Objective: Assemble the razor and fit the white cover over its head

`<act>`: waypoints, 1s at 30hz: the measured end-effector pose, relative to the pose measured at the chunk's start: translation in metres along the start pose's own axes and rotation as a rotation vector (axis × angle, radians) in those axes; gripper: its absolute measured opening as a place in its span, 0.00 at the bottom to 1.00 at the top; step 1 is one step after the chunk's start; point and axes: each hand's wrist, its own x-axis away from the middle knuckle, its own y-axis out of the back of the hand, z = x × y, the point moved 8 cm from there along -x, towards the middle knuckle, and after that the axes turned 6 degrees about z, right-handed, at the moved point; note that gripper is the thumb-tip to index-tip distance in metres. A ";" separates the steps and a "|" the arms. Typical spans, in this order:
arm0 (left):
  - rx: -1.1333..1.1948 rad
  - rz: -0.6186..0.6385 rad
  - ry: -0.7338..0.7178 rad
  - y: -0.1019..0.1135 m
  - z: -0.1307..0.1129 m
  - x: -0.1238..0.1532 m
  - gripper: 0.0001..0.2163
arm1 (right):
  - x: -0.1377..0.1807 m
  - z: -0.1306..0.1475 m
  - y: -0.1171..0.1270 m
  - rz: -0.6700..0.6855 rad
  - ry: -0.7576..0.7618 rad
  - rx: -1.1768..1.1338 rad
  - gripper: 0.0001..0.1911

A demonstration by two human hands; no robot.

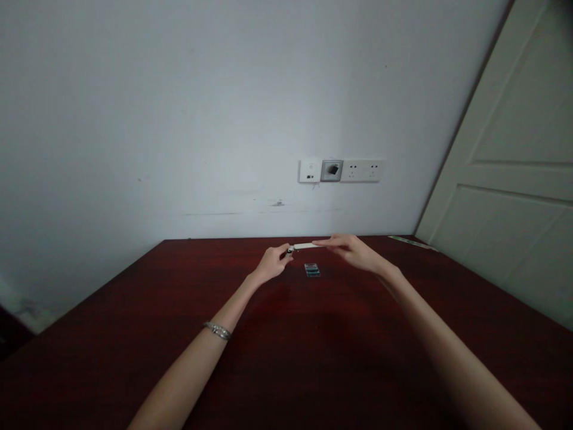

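Observation:
Both of my hands are raised over the far part of the table, close to each other. My left hand pinches a small silver and dark object between thumb and fingers; its kind is too small to make out. From that object a narrow white strip runs level to the right. My right hand has its fingertips closed on the strip's other end. Between the hands, a little nearer to me, a small clear case with a dark green band lies flat on the table.
The dark red wooden table reaches to a pale wall. A green and white strip lies at its back right edge. Wall sockets sit above the table, and a panelled white door stands at the right.

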 end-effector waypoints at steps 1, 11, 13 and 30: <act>-0.003 0.001 -0.001 0.000 0.002 0.001 0.05 | 0.001 -0.005 0.000 0.005 -0.014 -0.004 0.20; -0.065 0.000 0.014 -0.004 0.007 0.000 0.07 | -0.006 0.013 -0.010 -0.043 0.010 0.083 0.22; -0.090 -0.004 -0.001 -0.004 0.004 0.000 0.06 | -0.006 0.012 -0.012 -0.033 0.012 0.080 0.22; -0.093 -0.029 -0.008 0.001 -0.003 -0.002 0.06 | -0.004 0.007 -0.009 -0.074 0.032 -0.002 0.20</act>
